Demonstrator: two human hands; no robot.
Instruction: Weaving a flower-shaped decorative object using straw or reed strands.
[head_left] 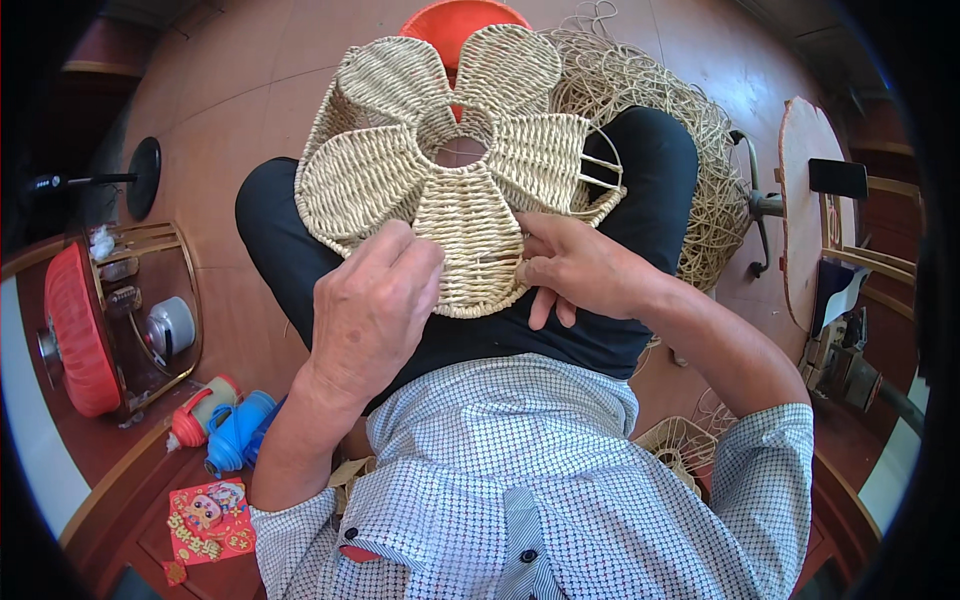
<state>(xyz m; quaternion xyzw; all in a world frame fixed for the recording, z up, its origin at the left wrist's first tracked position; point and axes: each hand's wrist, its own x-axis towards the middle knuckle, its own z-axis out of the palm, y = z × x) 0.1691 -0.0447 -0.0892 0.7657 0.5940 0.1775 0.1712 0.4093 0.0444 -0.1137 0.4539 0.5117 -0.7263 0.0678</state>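
A flower-shaped woven straw basket (470, 225) rests on my lap, its petals standing around a round central opening. Its right petal ends in a bare wire frame (602, 165) where the weave stops. My left hand (372, 290) is closed at the left edge of the near petal, its fingertips pinched together; whatever lies between them is hidden. At that petal's right edge, my right hand (568, 262) grips the weave between thumb and forefinger, its other fingers hanging below. A narrow gap shows in the weave close to the right thumb.
A heap of straw cord (650, 110) lies on the floor beyond my right knee. Behind the basket is an orange-red stool (465, 25). Left stand a rack with a red cover (80, 330), a blue bottle (238, 430) and a red card (212, 520). A round wooden board (808, 210) stands at right.
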